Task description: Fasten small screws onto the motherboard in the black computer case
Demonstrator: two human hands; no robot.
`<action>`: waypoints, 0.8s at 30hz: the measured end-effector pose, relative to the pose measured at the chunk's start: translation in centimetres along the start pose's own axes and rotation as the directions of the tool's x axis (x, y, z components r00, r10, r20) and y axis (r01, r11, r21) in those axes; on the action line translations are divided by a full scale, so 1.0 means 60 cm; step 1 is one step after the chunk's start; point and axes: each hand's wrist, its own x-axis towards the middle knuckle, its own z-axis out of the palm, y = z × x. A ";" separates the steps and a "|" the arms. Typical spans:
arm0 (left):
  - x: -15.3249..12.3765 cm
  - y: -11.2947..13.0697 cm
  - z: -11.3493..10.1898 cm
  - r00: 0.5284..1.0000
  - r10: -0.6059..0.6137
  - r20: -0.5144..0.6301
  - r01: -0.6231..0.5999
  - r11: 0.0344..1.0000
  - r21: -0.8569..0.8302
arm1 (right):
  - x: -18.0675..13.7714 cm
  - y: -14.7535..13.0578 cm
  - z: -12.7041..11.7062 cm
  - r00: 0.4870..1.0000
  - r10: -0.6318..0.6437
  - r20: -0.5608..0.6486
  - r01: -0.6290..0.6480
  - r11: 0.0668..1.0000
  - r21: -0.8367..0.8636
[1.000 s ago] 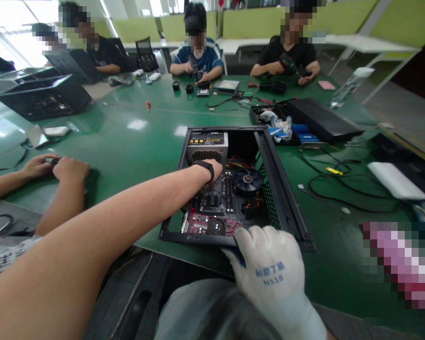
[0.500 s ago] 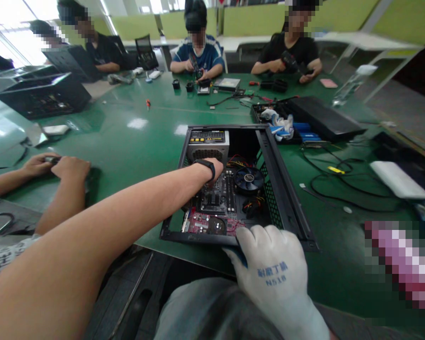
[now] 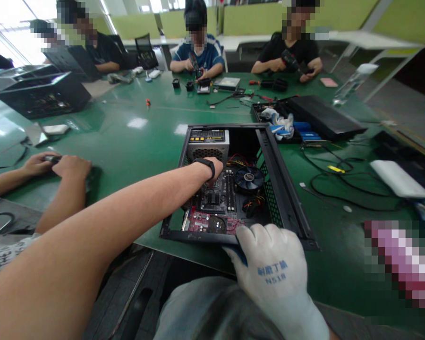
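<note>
Remotely, I see my gloved right hand gripping the computer case. Ahead of it, my left hand reaches inside; I can't tell its hold.

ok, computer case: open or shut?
Open: no panel covers the upward side of the computer case, so the fan, red circuit board and power supply show, and the left hand reaches inside.

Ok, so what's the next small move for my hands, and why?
I'd probably ease the bare left hand back slightly while the gloved right hand steadies the computer case by its near rim. The left hand is inside, close to the power supply, and blocks the view of whatever it touches; the right hand grips the rim.
</note>
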 end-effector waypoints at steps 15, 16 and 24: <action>0.003 0.002 0.004 0.999 0.044 -0.005 -0.043 0.998 0.053 | -0.001 -0.001 -0.001 1.000 0.009 0.007 -0.009 1.000 0.000; 0.002 0.001 0.004 0.999 0.041 -0.012 -0.040 0.998 0.051 | 0.000 -0.001 -0.001 1.000 0.008 0.007 -0.008 1.000 -0.003; -0.036 -0.015 -0.016 0.902 0.126 -0.413 -0.249 0.932 -0.262 | 0.000 -0.005 0.006 0.997 0.077 -0.020 -0.077 0.997 0.026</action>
